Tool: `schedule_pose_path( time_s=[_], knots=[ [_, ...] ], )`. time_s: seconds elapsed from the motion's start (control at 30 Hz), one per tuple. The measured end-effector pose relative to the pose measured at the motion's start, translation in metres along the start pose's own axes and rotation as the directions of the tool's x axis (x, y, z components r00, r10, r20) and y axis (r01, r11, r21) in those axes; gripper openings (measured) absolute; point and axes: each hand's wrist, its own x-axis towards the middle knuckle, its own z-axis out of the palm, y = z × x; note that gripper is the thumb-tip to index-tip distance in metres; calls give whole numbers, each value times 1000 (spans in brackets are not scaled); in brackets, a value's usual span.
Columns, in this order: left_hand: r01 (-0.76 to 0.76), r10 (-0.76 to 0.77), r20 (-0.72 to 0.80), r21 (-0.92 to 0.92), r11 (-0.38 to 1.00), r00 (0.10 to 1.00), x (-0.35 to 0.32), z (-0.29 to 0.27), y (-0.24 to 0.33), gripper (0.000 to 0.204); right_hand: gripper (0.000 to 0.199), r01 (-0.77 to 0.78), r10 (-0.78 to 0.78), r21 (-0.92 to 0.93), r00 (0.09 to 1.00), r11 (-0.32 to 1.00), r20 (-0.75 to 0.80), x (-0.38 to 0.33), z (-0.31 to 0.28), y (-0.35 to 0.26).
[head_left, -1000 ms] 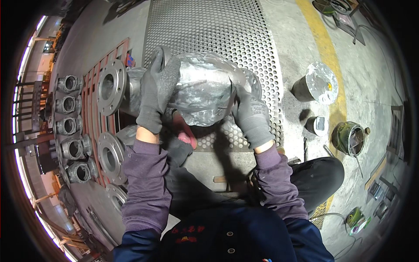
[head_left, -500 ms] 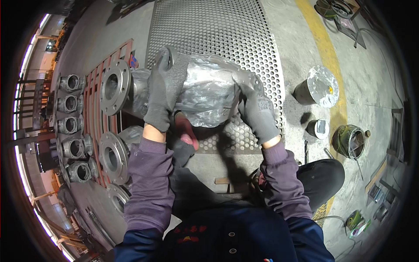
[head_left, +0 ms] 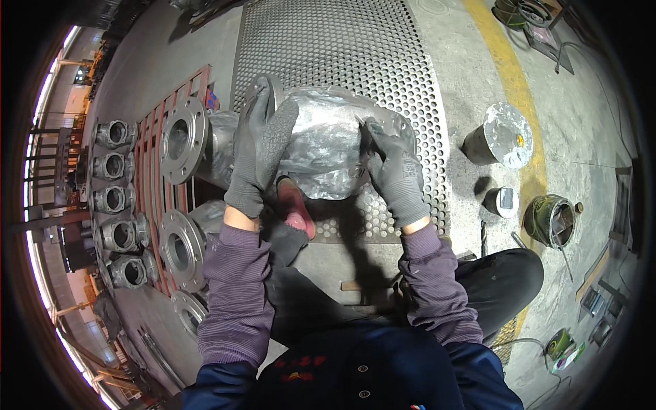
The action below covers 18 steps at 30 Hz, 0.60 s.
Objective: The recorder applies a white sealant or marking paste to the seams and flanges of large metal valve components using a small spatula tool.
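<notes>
A grey metal valve body (head_left: 321, 140) lies on its side in front of me, its surface smeared and shiny in patches. Both my hands wear dark grey gloves. My left hand (head_left: 258, 147) straddles the rim of its left flange, fingers on the outer side and thumb toward the body. At the right end, my right hand (head_left: 396, 167) has bent fingers against the neck beside the right flange (head_left: 404, 130); its fingertips are partly hidden. Beneath the casting is a perforated metal plate (head_left: 328, 41). My shoe (head_left: 295, 208) shows just below the casting.
Flanged castings (head_left: 183, 249) stand at left beside a reddish slatted rack (head_left: 147, 157), with several smaller valve bodies (head_left: 113, 164) beyond. On the right are a paint-spattered can (head_left: 506, 137), a small white-rimmed cup (head_left: 504, 199), a drill bit (head_left: 484, 239) and a green-black pot (head_left: 550, 219).
My right hand has shifted a little left, from the right flange toward the neck. The fingers of my left hand look straighter at the left flange. The view has shifted slightly.
</notes>
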Motion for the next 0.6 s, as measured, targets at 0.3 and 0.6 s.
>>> schedule_pose_path(
  time_s=[0.3, 0.6],
  knots=[
    [-42, 37, -84, -59, 997, 996, 1, 4, 0, 66, 41, -228, 219, 25, 956, 973, 194, 2, 2, -23],
    [-56, 49, -83, -81, 995, 995, 2, 8, 2, 62, 28, -262, 196, 377, 959, 889, 203, -6, 5, -15]
  ],
)
